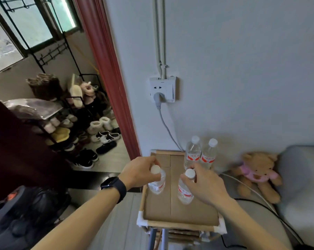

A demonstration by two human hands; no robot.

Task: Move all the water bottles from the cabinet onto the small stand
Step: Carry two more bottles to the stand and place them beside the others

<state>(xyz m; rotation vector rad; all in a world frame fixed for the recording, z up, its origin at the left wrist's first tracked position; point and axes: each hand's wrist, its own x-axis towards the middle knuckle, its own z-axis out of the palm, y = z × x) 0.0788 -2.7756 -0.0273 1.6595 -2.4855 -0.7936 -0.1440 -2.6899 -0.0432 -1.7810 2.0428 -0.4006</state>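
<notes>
A small stand [159,212] with a cardboard-lined top sits below me against the wall. Two clear water bottles with white caps and red labels, one [192,152] beside the other [209,154], stand upright at its back right corner. My left hand [139,171] grips a third bottle [158,184] by the neck over the stand's left side. My right hand [203,184] holds another bottle [184,193] by its cap near the middle. Both held bottles are upright with their bases at or near the stand's top. The cabinet is out of sight.
A wall socket [162,89] with a grey cable hangs above the stand. A teddy bear [257,175] and a grey cushion [300,177] lie to the right. A red door frame [109,69], a crowded shoe rack [76,123] and a dark appliance [17,210] are on the left.
</notes>
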